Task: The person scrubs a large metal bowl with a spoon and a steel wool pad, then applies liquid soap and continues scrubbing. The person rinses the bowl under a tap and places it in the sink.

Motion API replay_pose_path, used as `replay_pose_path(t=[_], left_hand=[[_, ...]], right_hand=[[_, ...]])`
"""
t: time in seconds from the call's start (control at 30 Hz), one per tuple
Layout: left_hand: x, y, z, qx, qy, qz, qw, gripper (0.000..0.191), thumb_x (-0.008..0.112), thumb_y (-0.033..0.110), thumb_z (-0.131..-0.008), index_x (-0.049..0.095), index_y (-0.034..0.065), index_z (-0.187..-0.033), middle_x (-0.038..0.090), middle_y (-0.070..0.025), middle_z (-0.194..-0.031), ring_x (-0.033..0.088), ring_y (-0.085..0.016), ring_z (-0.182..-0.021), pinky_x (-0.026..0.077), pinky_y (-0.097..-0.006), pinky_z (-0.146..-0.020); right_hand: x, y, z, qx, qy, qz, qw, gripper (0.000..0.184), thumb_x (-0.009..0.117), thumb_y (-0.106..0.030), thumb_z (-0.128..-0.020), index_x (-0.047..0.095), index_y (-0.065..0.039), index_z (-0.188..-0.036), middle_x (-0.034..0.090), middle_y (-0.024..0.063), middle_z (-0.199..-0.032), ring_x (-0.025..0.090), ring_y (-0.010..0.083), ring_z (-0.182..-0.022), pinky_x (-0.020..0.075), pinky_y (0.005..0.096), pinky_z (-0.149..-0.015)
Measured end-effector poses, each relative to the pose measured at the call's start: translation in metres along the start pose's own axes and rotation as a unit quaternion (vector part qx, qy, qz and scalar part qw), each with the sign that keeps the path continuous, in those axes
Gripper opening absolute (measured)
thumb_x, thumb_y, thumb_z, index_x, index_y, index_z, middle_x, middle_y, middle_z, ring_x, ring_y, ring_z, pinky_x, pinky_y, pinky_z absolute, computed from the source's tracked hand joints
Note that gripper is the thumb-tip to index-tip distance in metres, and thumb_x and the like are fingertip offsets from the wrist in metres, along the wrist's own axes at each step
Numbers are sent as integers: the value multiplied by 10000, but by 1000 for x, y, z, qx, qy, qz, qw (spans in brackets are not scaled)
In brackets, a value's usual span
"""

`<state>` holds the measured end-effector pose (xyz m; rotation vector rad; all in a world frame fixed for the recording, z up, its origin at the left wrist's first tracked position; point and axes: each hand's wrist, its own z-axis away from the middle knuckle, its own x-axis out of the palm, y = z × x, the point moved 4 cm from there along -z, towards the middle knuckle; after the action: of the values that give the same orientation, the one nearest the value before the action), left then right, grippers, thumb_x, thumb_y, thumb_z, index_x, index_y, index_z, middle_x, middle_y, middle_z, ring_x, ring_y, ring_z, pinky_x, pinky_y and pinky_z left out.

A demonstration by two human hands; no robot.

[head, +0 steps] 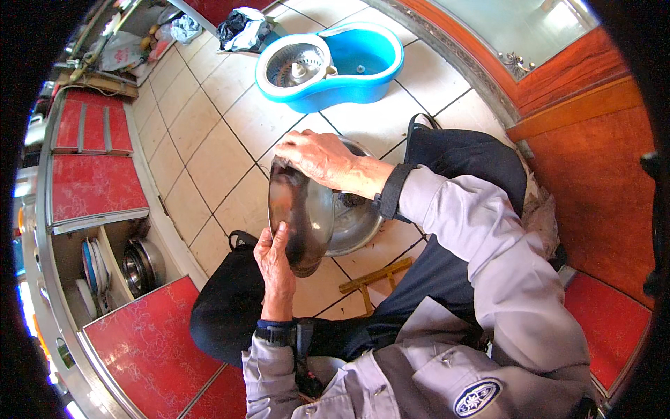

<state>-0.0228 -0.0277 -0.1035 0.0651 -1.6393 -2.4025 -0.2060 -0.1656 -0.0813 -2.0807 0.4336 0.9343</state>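
Observation:
A metal basin with a dark, stained outer wall is tilted up on its side before me. My left hand grips its lower left rim, thumb lying on the outer wall. Over the upper rim curls my right hand; what lies beneath its fingers is hidden. Behind the tilted basin, a wider stainless steel basin rests on the tiled floor between my legs, partly covered by the right forearm. A dark clump shows inside it, too shaded to name.
A blue mop bucket with a metal spin basket stands ahead. A wooden frame piece, perhaps a low stool, is near my right leg. At left, an open cabinet holds plates and metal bowls. Plastic bags sit beyond.

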Motion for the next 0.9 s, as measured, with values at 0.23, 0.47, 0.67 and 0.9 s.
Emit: replay_pose_path(t=[0.23,0.47,0.67,0.9], left_hand=[[-4,-32,-21,-32,53,32,998,215,691,222,-990,705,53,-1121,701,-5,-1054,606,-118,-978,458,-287,-918],[-15,-60,-40,-53,52,83,994,178,708,217,-983,710,74,-1088,697,7,-1024,597,-102,-962,447,-273,-907],[-16,-74,-45,-79,54,107,990,216,717,209,-972,685,74,-1139,679,17,-1020,582,-100,-972,438,-276,-909],[-13,-75,-50,-108,72,92,987,259,711,186,-967,661,70,-1193,671,9,-1045,579,-107,-987,434,-276,-914]], right_hand=[[17,36,12,239,-51,-92,965,277,592,-261,-960,589,-50,-1140,704,224,-887,696,432,-854,556,520,-751],[20,32,18,328,-146,-289,888,327,570,-235,-928,582,42,-1100,655,188,-893,657,279,-785,528,410,-662],[20,22,21,355,-190,-333,852,337,610,-229,-920,579,47,-1111,654,170,-924,648,226,-785,524,372,-640],[37,20,33,394,-154,-353,835,337,691,-191,-904,570,34,-1123,661,130,-958,650,179,-774,547,332,-581]])
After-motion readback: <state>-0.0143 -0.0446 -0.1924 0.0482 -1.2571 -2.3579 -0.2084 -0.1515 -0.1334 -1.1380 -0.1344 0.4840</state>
